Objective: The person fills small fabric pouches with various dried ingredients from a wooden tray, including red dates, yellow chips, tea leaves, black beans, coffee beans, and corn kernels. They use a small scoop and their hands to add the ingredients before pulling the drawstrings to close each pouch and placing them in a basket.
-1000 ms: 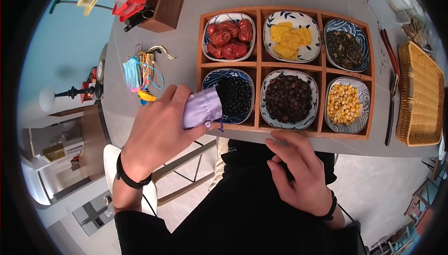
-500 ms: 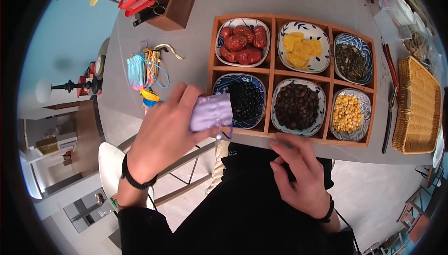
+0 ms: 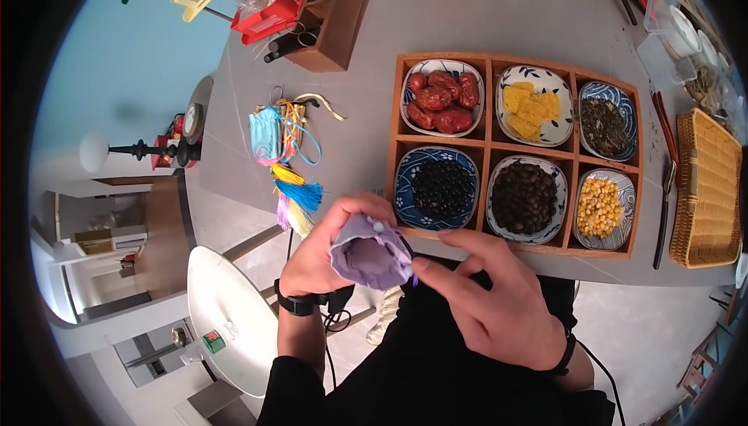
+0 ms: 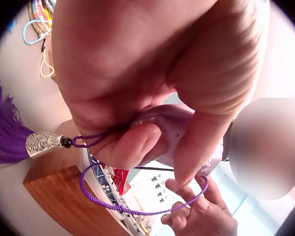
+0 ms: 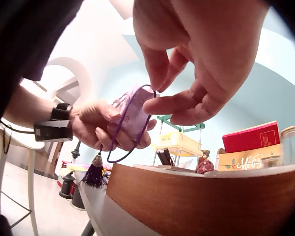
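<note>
My left hand (image 3: 315, 258) grips a lavender satin pouch (image 3: 348, 241) just off the tray's near left corner, its gathered mouth facing up toward the head camera. A purple cord (image 4: 121, 209) loops out from the pouch, and a purple tassel (image 4: 7, 125) with a silver cap hangs at its other end. My right hand (image 3: 506, 309) reaches in from the right with fingers apart. One fingertip is right at the pouch's rim, beside the cord. Close by is a blue patterned dish of black beans (image 3: 442, 188).
A wooden compartment tray (image 3: 489, 146) holds dishes of red dates (image 3: 444, 103), yellow pieces (image 3: 531, 108), dried leaves (image 3: 602, 126), dark beans (image 3: 526, 198) and corn kernels (image 3: 598, 208). Left of it lie tasselled pouches (image 3: 266, 136). A wicker basket (image 3: 707, 192) and spoon (image 3: 664, 216) lie right.
The left hand has drawn the pouch back from the black beans and turned its mouth upward. The right hand has moved left to the pouch's rim. The head view has shifted.
</note>
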`<act>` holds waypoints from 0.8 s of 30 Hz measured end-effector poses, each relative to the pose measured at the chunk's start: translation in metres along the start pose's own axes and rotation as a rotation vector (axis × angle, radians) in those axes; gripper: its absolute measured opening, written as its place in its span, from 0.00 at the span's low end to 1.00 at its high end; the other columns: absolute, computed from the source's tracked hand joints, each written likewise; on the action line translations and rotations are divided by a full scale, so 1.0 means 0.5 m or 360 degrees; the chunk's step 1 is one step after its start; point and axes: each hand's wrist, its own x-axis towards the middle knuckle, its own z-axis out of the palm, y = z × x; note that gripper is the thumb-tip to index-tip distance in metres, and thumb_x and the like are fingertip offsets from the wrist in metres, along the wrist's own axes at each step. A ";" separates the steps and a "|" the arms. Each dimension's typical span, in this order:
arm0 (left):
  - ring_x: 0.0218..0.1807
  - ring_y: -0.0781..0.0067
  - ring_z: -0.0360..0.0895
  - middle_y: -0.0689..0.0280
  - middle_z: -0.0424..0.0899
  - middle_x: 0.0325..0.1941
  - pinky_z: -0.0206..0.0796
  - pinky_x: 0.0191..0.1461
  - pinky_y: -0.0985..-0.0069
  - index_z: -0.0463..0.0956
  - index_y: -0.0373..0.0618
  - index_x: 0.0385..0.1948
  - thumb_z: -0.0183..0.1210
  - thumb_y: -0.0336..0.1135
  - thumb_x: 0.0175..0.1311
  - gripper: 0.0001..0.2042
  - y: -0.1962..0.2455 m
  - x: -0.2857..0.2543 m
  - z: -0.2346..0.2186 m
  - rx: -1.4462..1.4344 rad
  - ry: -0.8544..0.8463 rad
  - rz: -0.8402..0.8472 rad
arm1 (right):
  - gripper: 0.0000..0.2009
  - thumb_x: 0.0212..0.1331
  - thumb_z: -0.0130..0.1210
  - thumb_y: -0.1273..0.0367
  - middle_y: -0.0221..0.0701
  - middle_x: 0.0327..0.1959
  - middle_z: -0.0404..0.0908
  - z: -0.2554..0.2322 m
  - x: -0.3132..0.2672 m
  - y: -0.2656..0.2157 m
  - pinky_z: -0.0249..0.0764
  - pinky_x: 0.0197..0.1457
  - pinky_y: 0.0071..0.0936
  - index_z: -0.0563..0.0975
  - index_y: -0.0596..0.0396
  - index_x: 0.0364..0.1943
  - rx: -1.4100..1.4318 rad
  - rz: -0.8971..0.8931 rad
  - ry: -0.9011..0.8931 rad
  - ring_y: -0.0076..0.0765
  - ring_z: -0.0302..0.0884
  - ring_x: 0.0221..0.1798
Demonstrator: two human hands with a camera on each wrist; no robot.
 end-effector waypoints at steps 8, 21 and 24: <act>0.56 0.65 0.71 0.61 0.71 0.54 0.63 0.61 0.70 0.66 0.42 0.56 0.70 0.26 0.47 0.31 -0.007 -0.003 0.008 0.0124 -0.0218 -0.0009 | 0.23 0.48 0.56 0.75 0.36 0.41 0.71 0.005 0.042 -0.002 0.69 0.41 0.28 0.74 0.61 0.54 -0.0431 -0.0287 -0.0177 0.32 0.74 0.37; 0.48 0.66 0.80 0.62 0.81 0.47 0.70 0.52 0.74 0.72 0.39 0.53 0.64 0.23 0.54 0.22 0.022 -0.025 0.022 0.0672 0.0256 -0.0149 | 0.24 0.51 0.57 0.78 0.39 0.42 0.72 0.006 0.034 0.000 0.74 0.39 0.29 0.73 0.58 0.56 -0.0465 -0.0087 -0.0199 0.37 0.77 0.36; 0.42 0.72 0.82 0.62 0.82 0.43 0.73 0.43 0.78 0.74 0.35 0.49 0.59 0.27 0.63 0.14 0.016 -0.044 0.010 -0.0249 0.0382 -0.0256 | 0.26 0.54 0.60 0.71 0.34 0.44 0.73 -0.002 0.017 0.003 0.73 0.40 0.32 0.71 0.52 0.60 -0.0224 0.0125 0.0094 0.35 0.76 0.36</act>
